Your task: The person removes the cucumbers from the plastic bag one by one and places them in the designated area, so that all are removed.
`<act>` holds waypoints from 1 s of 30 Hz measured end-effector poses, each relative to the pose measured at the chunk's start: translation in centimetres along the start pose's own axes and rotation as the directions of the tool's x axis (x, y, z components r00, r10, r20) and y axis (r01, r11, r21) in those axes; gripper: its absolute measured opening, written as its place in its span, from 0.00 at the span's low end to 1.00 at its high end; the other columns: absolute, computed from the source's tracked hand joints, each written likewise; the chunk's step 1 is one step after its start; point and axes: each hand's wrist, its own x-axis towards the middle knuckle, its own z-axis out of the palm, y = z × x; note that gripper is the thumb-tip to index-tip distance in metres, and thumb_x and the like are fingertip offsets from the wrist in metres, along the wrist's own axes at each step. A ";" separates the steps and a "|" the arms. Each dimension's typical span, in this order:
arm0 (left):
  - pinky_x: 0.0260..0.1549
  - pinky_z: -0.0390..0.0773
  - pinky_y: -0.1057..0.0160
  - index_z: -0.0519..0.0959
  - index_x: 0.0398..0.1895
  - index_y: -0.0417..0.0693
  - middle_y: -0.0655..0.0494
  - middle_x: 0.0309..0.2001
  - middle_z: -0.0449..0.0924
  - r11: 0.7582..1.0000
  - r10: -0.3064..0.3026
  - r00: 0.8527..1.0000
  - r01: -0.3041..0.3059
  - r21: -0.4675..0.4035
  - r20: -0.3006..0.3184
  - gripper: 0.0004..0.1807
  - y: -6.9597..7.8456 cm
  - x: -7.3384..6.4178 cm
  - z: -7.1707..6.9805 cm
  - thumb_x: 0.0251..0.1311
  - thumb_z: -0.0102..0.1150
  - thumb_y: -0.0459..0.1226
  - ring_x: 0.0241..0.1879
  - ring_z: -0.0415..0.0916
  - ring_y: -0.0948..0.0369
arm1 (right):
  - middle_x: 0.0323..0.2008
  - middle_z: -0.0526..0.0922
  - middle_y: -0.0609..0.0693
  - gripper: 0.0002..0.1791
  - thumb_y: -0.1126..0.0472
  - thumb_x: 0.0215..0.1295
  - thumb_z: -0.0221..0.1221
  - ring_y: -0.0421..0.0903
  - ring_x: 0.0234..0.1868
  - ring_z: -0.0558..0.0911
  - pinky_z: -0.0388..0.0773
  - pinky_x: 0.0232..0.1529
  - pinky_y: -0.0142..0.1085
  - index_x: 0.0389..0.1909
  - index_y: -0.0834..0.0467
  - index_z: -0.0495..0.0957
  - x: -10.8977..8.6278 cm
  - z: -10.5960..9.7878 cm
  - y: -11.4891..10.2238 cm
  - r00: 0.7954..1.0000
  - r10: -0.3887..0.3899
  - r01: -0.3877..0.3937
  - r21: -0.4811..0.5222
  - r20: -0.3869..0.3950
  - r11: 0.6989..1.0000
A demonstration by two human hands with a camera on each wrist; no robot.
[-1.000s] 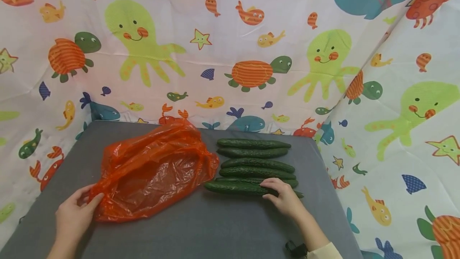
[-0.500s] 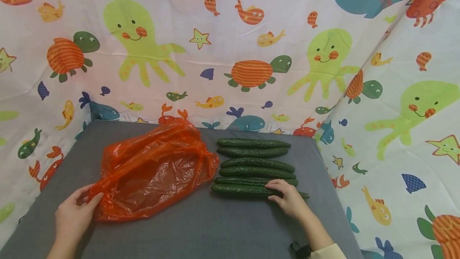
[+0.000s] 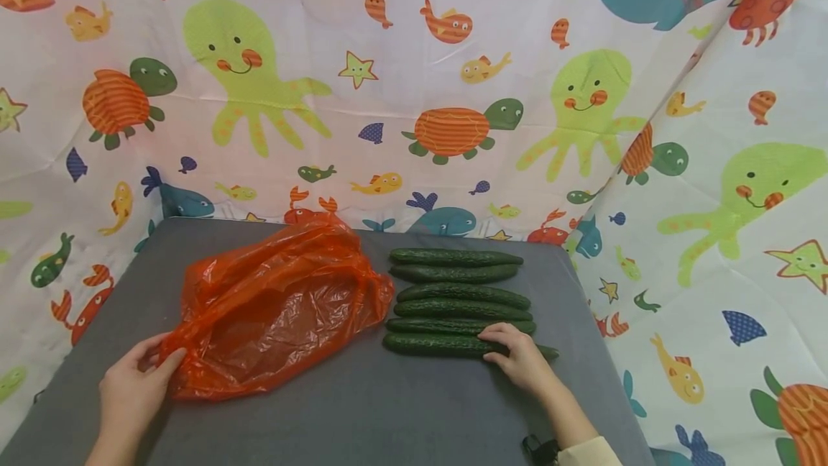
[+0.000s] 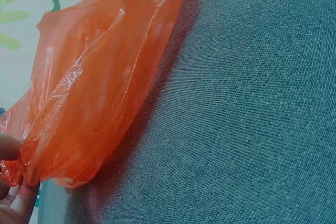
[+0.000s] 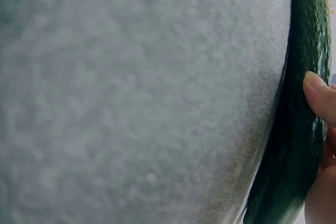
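Note:
An orange-red plastic bag (image 3: 284,315) lies spread on the left half of the table, its near left corner pinched by my left hand (image 3: 132,383). In the left wrist view the thin bag (image 4: 105,87) bunches between thumb and fingers. Several green cucumbers lie side by side to the right of the bag. My right hand (image 3: 520,358) grips the nearest cucumber (image 3: 430,344) toward its right end, thumb on the near side and fingers over the top. The right wrist view shows the thumb on that cucumber (image 5: 310,40); the fingers are mostly hidden there.
A grey cloth (image 3: 336,423) covers the table. Farther back lie the other cucumbers (image 3: 462,293), in a column of rows. A white curtain with sea animals (image 3: 394,85) hangs behind and on both sides. A dark wrist strap (image 3: 542,450) is on the right arm.
The nearest cucumber has slid slightly to the right with my right hand, mostly in the first half second. My left hand and the bag stay in place.

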 end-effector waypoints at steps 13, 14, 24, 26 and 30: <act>0.19 0.76 0.75 0.76 0.64 0.41 0.33 0.52 0.82 0.999 -0.034 0.999 0.034 -0.015 0.009 0.32 0.2 0.2 0.0 0.66 0.63 0.53 0.24 0.71 0.78 | 0.45 0.82 0.47 0.23 0.68 0.45 0.78 0.49 0.51 0.77 0.72 0.54 0.56 0.45 0.52 0.88 0.4 1.0 -0.1 0.993 -0.066 0.052 -0.140 -0.100 0.989; 0.19 0.76 0.74 0.75 0.65 0.41 0.33 0.53 0.81 0.999 -0.039 0.999 0.039 -0.019 0.012 0.33 0.2 0.2 0.0 0.66 0.63 0.53 0.24 0.72 0.77 | 0.45 0.82 0.47 0.23 0.68 0.45 0.78 0.50 0.51 0.77 0.70 0.53 0.57 0.45 0.52 0.87 0.4 1.0 -0.1 0.992 -0.069 0.053 -0.151 -0.102 0.987; 0.20 0.74 0.75 0.76 0.64 0.41 0.35 0.52 0.82 1.000 -0.012 1.000 0.012 0.020 0.029 0.34 0.4 0.3 -0.1 0.65 0.63 0.56 0.27 0.71 0.75 | 0.46 0.82 0.47 0.23 0.66 0.47 0.78 0.52 0.51 0.78 0.69 0.56 0.61 0.47 0.51 0.86 0.5 1.0 -0.6 0.999 0.021 -0.027 -0.163 -0.038 0.986; 0.21 0.74 0.76 0.76 0.64 0.41 0.36 0.52 0.82 1.000 0.001 0.999 -0.002 0.028 0.044 0.35 0.3 0.3 -0.2 0.63 0.63 0.58 0.28 0.70 0.76 | 0.46 0.82 0.47 0.23 0.64 0.48 0.78 0.52 0.52 0.78 0.69 0.57 0.62 0.47 0.50 0.86 0.3 1.0 -0.7 0.999 0.037 -0.041 -0.151 -0.026 0.988; 0.22 0.75 0.76 0.75 0.66 0.42 0.38 0.53 0.82 1.000 0.013 0.996 -0.015 0.020 0.086 0.40 0.0 0.1 -0.3 0.61 0.62 0.62 0.28 0.70 0.78 | 0.47 0.83 0.45 0.22 0.61 0.50 0.77 0.50 0.53 0.78 0.71 0.57 0.61 0.48 0.49 0.86 0.0 0.8 -0.9 0.998 0.052 -0.057 -0.102 -0.044 0.993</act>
